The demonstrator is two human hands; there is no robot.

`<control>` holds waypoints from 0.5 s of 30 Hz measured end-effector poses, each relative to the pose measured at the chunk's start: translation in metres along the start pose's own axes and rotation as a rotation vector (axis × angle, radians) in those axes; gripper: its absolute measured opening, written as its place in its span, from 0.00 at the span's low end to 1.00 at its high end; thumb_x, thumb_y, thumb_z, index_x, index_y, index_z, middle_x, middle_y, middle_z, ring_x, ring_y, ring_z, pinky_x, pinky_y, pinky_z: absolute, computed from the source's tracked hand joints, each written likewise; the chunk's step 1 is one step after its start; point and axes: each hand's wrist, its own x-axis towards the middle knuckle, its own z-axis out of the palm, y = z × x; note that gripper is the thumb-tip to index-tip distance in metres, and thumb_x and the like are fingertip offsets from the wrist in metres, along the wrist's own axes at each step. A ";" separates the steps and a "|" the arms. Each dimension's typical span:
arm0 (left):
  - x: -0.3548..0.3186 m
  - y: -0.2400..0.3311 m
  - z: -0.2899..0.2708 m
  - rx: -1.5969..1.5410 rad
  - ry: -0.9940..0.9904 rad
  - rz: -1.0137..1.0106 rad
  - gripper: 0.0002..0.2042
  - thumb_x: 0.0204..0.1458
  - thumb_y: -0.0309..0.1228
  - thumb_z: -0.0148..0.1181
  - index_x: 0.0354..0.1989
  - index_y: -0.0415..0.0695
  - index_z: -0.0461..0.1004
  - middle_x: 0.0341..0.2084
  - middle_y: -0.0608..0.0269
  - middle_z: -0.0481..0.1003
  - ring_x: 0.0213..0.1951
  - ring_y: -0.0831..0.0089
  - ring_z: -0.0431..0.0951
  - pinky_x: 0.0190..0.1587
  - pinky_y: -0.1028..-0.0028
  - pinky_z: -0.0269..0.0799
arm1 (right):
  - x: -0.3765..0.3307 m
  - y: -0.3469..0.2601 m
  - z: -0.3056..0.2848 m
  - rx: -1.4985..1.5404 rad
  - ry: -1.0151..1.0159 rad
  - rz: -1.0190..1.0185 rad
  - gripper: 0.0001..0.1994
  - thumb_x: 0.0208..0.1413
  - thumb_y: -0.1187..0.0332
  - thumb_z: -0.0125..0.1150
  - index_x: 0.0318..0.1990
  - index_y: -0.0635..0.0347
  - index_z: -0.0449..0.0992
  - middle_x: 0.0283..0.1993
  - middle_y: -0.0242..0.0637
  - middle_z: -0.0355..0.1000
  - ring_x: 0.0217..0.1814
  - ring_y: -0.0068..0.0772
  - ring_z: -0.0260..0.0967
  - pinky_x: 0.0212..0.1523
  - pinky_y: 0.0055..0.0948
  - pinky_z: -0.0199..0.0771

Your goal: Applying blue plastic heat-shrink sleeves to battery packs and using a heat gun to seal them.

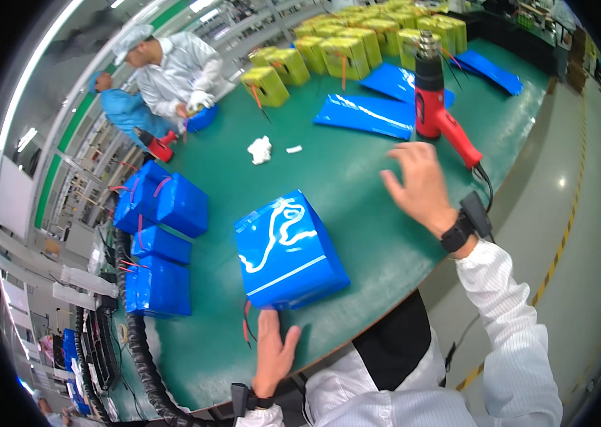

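**Fingers spread near blue pack**

Fingers (406, 158) of the right hand (420, 186) are spreading, released, reaching toward the heat gun (434, 107) at one o'clock. Left hand (272, 350) is resting open on the worktop (357, 185), touching the blue pack (288, 249) at six o'clock.

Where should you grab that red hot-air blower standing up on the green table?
Probably by the red handle of the heat gun. It juts out low toward the right hand, which is open and close by. The metal nozzle points up and may be hot, so come in from the handle side, below it.
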 end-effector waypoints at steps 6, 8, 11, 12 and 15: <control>0.027 0.007 0.017 -0.212 0.149 0.028 0.27 0.51 0.35 0.73 0.57 0.36 0.72 0.52 0.47 0.76 0.54 0.53 0.75 0.56 0.62 0.70 | -0.020 0.046 -0.008 -0.512 -0.022 0.154 0.29 0.50 0.63 0.69 0.57 0.65 0.67 0.53 0.46 0.66 0.55 0.49 0.64 0.55 0.44 0.65; 0.040 0.008 0.021 -0.241 0.068 -0.078 0.22 0.49 0.35 0.75 0.50 0.38 0.77 0.46 0.52 0.79 0.48 0.59 0.78 0.52 0.65 0.72 | -0.035 0.068 -0.006 -0.578 -0.201 0.150 0.29 0.51 0.64 0.68 0.59 0.65 0.66 0.50 0.44 0.67 0.53 0.46 0.65 0.53 0.42 0.65; 0.049 0.011 0.015 -0.293 0.015 -0.131 0.14 0.47 0.35 0.76 0.39 0.41 0.84 0.36 0.59 0.84 0.40 0.69 0.82 0.45 0.69 0.75 | -0.030 0.075 -0.005 -0.619 -0.108 0.063 0.28 0.48 0.71 0.65 0.59 0.65 0.67 0.48 0.43 0.67 0.51 0.43 0.64 0.52 0.40 0.65; 0.050 0.012 0.014 -0.326 0.052 -0.076 0.11 0.46 0.34 0.77 0.33 0.42 0.85 0.32 0.62 0.84 0.37 0.72 0.82 0.42 0.71 0.75 | -0.024 0.077 -0.007 -0.631 -0.099 -0.007 0.28 0.47 0.73 0.64 0.58 0.65 0.67 0.48 0.43 0.66 0.51 0.43 0.64 0.53 0.41 0.65; 0.049 0.009 0.012 -0.294 0.067 -0.044 0.11 0.46 0.33 0.77 0.35 0.42 0.85 0.34 0.61 0.84 0.37 0.70 0.82 0.41 0.71 0.75 | 0.001 0.066 -0.016 -0.697 0.105 -0.026 0.27 0.45 0.77 0.61 0.57 0.65 0.67 0.49 0.44 0.66 0.52 0.44 0.64 0.53 0.41 0.66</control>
